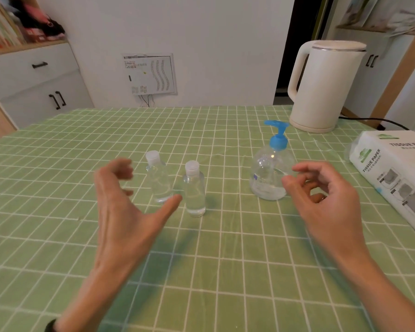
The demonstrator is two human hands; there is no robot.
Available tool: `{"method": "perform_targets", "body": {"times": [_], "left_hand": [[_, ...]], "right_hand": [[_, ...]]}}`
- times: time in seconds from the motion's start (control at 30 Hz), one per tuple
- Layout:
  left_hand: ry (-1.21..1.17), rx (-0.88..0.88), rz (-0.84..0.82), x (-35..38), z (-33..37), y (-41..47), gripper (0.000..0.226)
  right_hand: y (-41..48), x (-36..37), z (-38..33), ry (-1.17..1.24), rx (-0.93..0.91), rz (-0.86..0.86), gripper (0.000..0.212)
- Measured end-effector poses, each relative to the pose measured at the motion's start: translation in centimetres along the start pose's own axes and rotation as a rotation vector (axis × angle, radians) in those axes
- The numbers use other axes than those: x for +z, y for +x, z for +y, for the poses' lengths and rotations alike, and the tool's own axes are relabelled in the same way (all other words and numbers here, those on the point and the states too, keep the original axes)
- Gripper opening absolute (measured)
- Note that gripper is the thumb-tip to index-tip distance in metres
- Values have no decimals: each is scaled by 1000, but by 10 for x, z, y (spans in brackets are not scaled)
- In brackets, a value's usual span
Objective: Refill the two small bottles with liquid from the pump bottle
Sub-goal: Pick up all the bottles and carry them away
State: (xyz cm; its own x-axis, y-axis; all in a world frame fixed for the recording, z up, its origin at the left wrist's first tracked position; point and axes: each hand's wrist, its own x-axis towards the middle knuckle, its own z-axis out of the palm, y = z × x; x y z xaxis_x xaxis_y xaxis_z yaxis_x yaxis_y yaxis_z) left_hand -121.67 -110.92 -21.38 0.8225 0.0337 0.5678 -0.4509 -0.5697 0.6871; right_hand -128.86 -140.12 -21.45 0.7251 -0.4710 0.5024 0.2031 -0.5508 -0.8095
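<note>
Two small clear bottles with white caps stand upright on the green checked tablecloth: the left small bottle (159, 179) and the right small bottle (195, 189) just in front of it. A round clear pump bottle (271, 171) with a blue pump head stands to their right, with some liquid at its bottom. My left hand (122, 207) hovers open just left of the small bottles, thumb near the left bottle's base. My right hand (326, 197) hovers with fingers curled and apart, right beside the pump bottle, holding nothing.
A white electric kettle (324, 85) stands at the back right with its black cord trailing right. A pack of tissue paper (393, 173) lies at the right edge. The table (201, 271) ends toward a white wall; cabinets stand at left and right.
</note>
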Motion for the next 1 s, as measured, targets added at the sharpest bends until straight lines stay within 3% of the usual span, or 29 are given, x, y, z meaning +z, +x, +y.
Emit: {"method": "perform_targets", "body": {"times": [0.13,0.23,0.37,0.53,1.0], "left_hand": [[-390,-316,-309,-3,-27,30,135],[-494,-345,-529,5,-47,36,132],[-529,-300,-630,16,-54,35,111],[-431,-265,-659,21,-47,36,95],[-417,-264,-783,40,-33,38,51]], "right_hand": [[3,2,7,-64,56,-31,68],[3,4,12,-127,134,-140,109],[3,9,21,-166,207,-270,128],[6,16,30,-142,217,-321,129],[28,46,38,-136,237,-185,87]]}}
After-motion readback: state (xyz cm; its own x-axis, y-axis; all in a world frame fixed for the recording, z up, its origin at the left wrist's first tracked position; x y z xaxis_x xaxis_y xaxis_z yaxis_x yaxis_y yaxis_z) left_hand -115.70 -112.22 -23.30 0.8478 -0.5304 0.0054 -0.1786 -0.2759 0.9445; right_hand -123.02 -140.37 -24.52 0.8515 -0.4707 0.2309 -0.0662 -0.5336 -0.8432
